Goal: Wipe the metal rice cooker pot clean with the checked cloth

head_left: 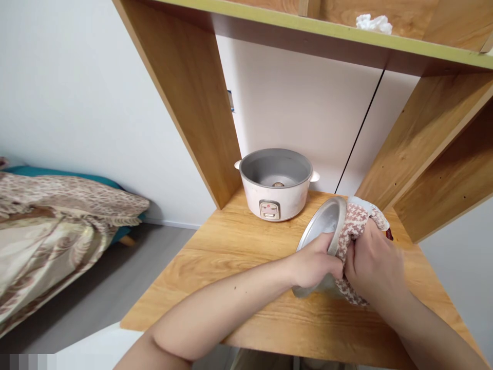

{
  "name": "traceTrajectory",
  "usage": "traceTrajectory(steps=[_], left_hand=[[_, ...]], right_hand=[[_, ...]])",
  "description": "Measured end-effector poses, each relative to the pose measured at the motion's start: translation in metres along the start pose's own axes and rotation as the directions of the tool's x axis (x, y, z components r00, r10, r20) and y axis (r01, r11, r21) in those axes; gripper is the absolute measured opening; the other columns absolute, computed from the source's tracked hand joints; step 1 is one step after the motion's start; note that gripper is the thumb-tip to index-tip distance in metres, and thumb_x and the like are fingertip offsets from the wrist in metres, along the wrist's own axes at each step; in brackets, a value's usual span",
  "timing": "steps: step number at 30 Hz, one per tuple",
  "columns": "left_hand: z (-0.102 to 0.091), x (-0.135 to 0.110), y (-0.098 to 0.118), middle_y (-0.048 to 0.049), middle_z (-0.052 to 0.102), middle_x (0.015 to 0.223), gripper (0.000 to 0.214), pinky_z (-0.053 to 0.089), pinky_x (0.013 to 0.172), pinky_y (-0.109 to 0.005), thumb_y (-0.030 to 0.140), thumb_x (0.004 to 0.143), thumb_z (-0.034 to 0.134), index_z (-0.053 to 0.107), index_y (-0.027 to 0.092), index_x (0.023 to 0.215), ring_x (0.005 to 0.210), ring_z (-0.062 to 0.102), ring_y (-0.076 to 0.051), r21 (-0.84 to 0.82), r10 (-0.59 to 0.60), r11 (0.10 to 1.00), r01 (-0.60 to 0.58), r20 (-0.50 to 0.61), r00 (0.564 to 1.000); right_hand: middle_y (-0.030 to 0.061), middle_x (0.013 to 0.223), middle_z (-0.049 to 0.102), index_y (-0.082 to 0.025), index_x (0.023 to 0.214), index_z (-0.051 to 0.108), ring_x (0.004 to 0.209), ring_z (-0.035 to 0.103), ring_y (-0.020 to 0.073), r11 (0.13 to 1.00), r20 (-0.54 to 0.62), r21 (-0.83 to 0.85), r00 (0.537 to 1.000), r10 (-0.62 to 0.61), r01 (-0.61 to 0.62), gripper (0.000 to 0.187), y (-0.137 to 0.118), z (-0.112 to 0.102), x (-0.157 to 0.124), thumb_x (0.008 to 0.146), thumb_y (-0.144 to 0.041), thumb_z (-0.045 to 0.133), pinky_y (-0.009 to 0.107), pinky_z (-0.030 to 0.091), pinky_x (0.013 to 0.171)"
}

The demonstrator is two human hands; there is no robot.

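Observation:
A silver metal inner pot is tilted on its side above the table, its mouth facing left. My left hand is closed on its near rim, thumb on the inside. My right hand is clenched around a pink and white patterned cloth, which lies against the outside of the pot. Behind them stands a pale pink rice cooker body without a lid, with a grey inside and a small round piece at its bottom centre.
The wooden tabletop sits between upright wooden panels. A shelf overhead bears a crumpled white tissue. A black cord runs down the back wall. At far left is a bed with a patterned cover.

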State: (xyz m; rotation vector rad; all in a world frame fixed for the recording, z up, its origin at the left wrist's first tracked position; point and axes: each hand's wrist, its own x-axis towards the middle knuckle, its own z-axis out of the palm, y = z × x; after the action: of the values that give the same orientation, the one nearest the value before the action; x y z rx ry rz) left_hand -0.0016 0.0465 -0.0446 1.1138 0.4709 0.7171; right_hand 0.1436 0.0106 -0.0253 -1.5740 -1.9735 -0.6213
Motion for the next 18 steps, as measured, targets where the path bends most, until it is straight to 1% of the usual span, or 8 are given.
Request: traceTrajectory(steps=[6, 10, 16, 18], left_hand=[[-0.0025, 0.0022, -0.0014, 0.0036, 0.056, 0.061, 0.022, 0.035, 0.056, -0.025, 0.008, 0.049, 0.063, 0.06, 0.014, 0.07, 0.062, 0.047, -0.013, 0.02, 0.002, 1.0, -0.002, 0.001, 1.0], [-0.001, 0.0014, -0.0004, 0.0031, 0.058, 0.063, 0.021, 0.037, 0.059, -0.025, 0.007, 0.05, 0.062, 0.059, 0.015, 0.069, 0.065, 0.048, -0.013, 0.013, 0.042, 0.999, -0.042, 0.007, 0.999], [0.0009, 0.0, 0.0022, 0.0025, 0.057, 0.063, 0.017, 0.038, 0.059, -0.026, 0.008, 0.051, 0.061, 0.059, 0.015, 0.067, 0.065, 0.048, -0.014, 0.024, 0.035, 0.999, -0.035, 0.033, 0.999], [0.0017, -0.0006, 0.0024, 0.0025, 0.057, 0.062, 0.017, 0.039, 0.059, -0.025, 0.008, 0.052, 0.061, 0.06, 0.015, 0.067, 0.065, 0.048, -0.014, 0.033, 0.042, 0.998, -0.043, 0.033, 0.999]], right_hand=[[0.0011, 0.072, 0.049, -0.023, 0.08, 0.043, 0.057, 0.043, 0.0145, 1.0, -0.031, -0.018, 0.999, -0.003, 0.002, 0.008, -0.0016, 0.0025, -0.0014, 0.089, -0.023, 0.043, 0.027, 0.02, 0.05], [0.001, 0.073, 0.051, -0.022, 0.083, 0.045, 0.057, 0.045, 0.0145, 1.0, 0.001, 0.009, 1.0, -0.006, 0.006, 0.006, 0.0011, 0.0013, 0.0006, 0.089, -0.024, 0.044, 0.027, 0.022, 0.05], [0.002, 0.075, 0.054, -0.022, 0.083, 0.044, 0.06, 0.047, 0.016, 0.999, 0.063, 0.044, 0.998, 0.024, -0.027, 0.006, 0.0041, 0.0003, 0.0027, 0.088, -0.025, 0.043, 0.029, 0.022, 0.052], [0.0017, 0.074, 0.053, -0.023, 0.082, 0.043, 0.06, 0.047, 0.0161, 0.999, 0.065, 0.043, 0.997, 0.03, -0.033, 0.007, 0.005, 0.0006, 0.0031, 0.088, -0.025, 0.043, 0.029, 0.022, 0.052]])
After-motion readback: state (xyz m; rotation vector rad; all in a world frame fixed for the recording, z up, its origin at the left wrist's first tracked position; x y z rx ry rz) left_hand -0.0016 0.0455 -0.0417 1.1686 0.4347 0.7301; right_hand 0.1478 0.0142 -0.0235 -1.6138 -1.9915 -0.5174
